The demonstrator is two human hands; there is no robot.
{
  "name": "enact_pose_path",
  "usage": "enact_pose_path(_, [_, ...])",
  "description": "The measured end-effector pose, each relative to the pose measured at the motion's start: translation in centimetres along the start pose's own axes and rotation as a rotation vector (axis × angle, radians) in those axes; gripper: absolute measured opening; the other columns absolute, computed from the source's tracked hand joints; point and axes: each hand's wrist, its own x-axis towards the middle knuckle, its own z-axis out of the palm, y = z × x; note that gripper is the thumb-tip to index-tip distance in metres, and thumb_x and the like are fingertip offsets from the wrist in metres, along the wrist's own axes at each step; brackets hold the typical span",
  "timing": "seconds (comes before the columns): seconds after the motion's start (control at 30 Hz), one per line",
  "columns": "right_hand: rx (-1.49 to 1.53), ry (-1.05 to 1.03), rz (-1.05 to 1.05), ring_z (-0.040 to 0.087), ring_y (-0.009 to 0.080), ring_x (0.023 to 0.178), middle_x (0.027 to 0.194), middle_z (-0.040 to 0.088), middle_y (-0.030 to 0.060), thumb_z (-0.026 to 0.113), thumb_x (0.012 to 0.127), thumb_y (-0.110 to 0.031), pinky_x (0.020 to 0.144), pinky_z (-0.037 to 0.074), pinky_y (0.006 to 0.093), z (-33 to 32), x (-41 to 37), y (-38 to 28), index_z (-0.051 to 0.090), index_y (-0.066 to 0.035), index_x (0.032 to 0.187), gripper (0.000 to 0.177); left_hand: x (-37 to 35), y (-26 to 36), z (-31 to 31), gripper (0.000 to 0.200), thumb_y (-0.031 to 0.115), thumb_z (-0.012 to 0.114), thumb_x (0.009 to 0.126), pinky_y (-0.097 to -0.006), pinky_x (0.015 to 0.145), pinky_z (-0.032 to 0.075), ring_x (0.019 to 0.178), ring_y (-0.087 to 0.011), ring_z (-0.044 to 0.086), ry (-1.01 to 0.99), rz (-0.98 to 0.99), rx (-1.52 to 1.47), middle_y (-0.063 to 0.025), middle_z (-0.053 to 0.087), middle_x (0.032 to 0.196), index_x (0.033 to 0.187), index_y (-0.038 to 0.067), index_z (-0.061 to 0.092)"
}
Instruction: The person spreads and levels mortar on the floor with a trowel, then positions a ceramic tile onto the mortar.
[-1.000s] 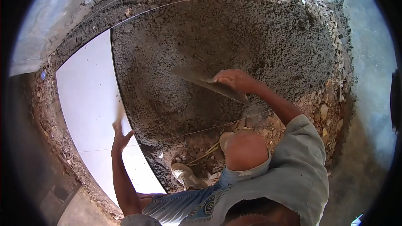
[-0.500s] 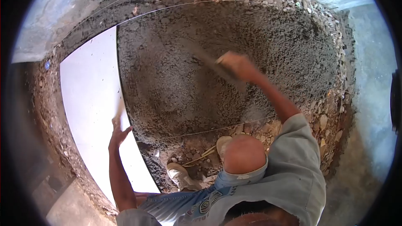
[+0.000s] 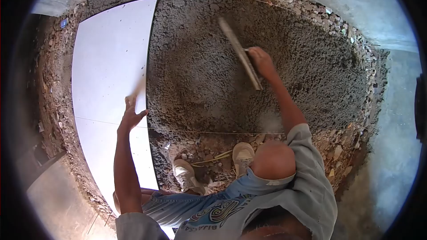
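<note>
My right hand [image 3: 263,63] grips a long flat-bladed float [image 3: 235,44], seen nearly edge-on and tilted over the wet grey mortar bed [image 3: 195,71]. My left hand [image 3: 131,114] is at the right-hand side of a large, glossy white tile [image 3: 106,58], fingers extended over its face and thumb out by its edge. A blurred brown streak near those fingertips looks like a reflection on the glossy surface. Small dark specks dot the tile. The mortar is rough and lumpy, with shallow hollows in the middle.
A thin string line [image 3: 213,132] crosses near my shoes [image 3: 243,156]; another runs along the far side. Rubble and broken stones [image 3: 307,6] border the bed at the back and right. Bare grey walls [image 3: 398,80] stand beyond. A small blue object [image 3: 63,23] lies at the far left.
The view has shifted, so the tile appears further right and higher. The float has swung steeper and shows more sharply. My left hand stays at the tile's edge.
</note>
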Motion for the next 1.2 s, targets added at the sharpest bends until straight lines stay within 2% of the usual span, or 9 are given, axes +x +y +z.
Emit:
enact_pose_path(0.1, [-0.042, 0.259, 0.041, 0.062, 0.0245, 0.094, 0.104, 0.064, 0.0140, 0.048, 0.102, -0.027, 0.086, 0.048, 0.0350, -1.5, -2.5, 4.9, 0.061, 0.000, 0.114, 0.033, -0.4, 0.3, -0.7, 0.100, 0.042, 0.076, 0.081, -0.0453, 0.116, 0.028, 0.145, -0.0390, 0.017, -0.023, -0.017, -0.016, -0.0274, -0.004, 0.158, 0.155, 0.014, 0.015])
enact_pose_path(0.2, [0.106, 0.465, 0.577, 0.061, 0.0226, 0.095, 0.104, 0.064, 0.0147, 0.046, 0.102, -0.021, 0.086, 0.048, 0.0336, -2.5, -4.6, 3.0, 0.062, 0.000, 0.115, 0.029, -0.8, 1.5, -1.5, 0.101, 0.040, 0.075, 0.082, -0.0436, 0.118, 0.022, 0.148, -0.0362, 0.004, -0.088, -0.054, -0.043, -0.0298, -0.006, 0.158, 0.155, 0.013, 0.012])
enact_pose_path(0.33, [-0.169, 0.344, -0.208, 0.062, 0.0277, 0.100, 0.109, 0.063, 0.0144, 0.044, 0.100, -0.009, 0.089, 0.049, 0.0356, 4.0, -1.3, -3.1, 0.063, 0.000, 0.113, 0.025, -0.1, 0.4, -1.1, 0.105, 0.051, 0.075, 0.078, -0.0479, 0.114, 0.032, 0.143, -0.0428, 0.023, -0.084, -0.028, 0.007, -0.0297, -0.006, 0.157, 0.155, 0.013, 0.015])
enact_pose_path(0.47, [0.383, 0.162, 0.223, 0.062, 0.0343, 0.095, 0.100, 0.064, 0.0169, 0.045, 0.102, -0.020, 0.083, 0.048, 0.0419, 14.9, 6.7, -11.1, 0.060, 0.001, 0.112, 0.027, 0.1, -0.5, -0.9, 0.103, 0.048, 0.075, 0.080, -0.0462, 0.117, 0.024, 0.146, -0.0397, 0.011, -0.041, 0.044, 0.019, -0.0300, -0.003, 0.157, 0.155, 0.013, 0.014])
enact_pose_path(0.77, [0.448, 0.284, 0.210, 0.061, 0.0352, 0.085, 0.096, 0.064, 0.0196, 0.045, 0.103, -0.027, 0.075, 0.048, 0.0427, 14.5, 9.1, -5.9, 0.060, -0.005, 0.110, 0.028, -1.2, 1.1, -1.6, 0.104, 0.049, 0.075, 0.079, -0.0427, 0.118, 0.022, 0.148, -0.0361, 0.006, -0.058, -0.058, -0.016, -0.0307, -0.002, 0.157, 0.155, 0.012, 0.015])
enact_pose_path(0.87, [0.182, 0.397, -0.062, 0.062, 0.0349, 0.086, 0.096, 0.064, 0.0193, 0.046, 0.102, -0.027, 0.075, 0.048, 0.0415, 16.2, 7.6, -10.1, 0.060, -0.003, 0.108, 0.028, -0.2, 0.4, -0.6, 0.105, 0.049, 0.076, 0.078, -0.0459, 0.118, 0.021, 0.148, -0.0373, -0.001, -0.039, -0.024, 0.020, -0.0340, 0.000, 0.156, 0.155, 0.010, 0.017])
enact_pose_path(0.97, [0.309, 0.289, 0.099, 0.062, 0.0355, 0.086, 0.096, 0.064, 0.0188, 0.050, 0.101, -0.024, 0.075, 0.048, 0.0413, 19.7, 8.7, -14.2, 0.060, -0.005, 0.108, 0.023, 0.3, -0.8, -0.2, 0.104, 0.056, 0.077, 0.074, -0.0500, 0.112, 0.033, 0.141, -0.0474, 0.026, 0.012, 0.007, 0.029, -0.0307, 0.001, 0.157, 0.155, 0.019, 0.021])
enact_pose_path(1.07, [0.280, 0.358, 0.036, 0.063, 0.0431, 0.093, 0.100, 0.064, 0.0233, 0.044, 0.102, -0.028, 0.077, 0.048, 0.0493, 21.6, 10.4, -12.2, 0.058, -0.006, 0.106, 0.027, 0.4, -1.5, 0.0, 0.102, 0.054, 0.077, 0.075, -0.0492, 0.112, 0.034, 0.140, -0.0478, 0.026, 0.036, 0.065, 0.039, -0.0327, 0.003, 0.156, 0.155, 0.020, 0.021])
enact_pose_path(1.2, [0.354, 0.371, 0.227, 0.063, 0.0313, 0.088, 0.096, 0.064, 0.0188, 0.047, 0.102, -0.025, 0.079, 0.049, 0.0440, 19.3, 8.5, -11.0, 0.060, -0.004, 0.110, 0.026, -0.5, -0.7, -0.3, 0.101, 0.056, 0.075, 0.076, -0.0510, 0.111, 0.033, 0.139, -0.0487, 0.028, 0.039, 0.027, 0.038, -0.0330, 0.006, 0.156, 0.154, 0.019, 0.023])
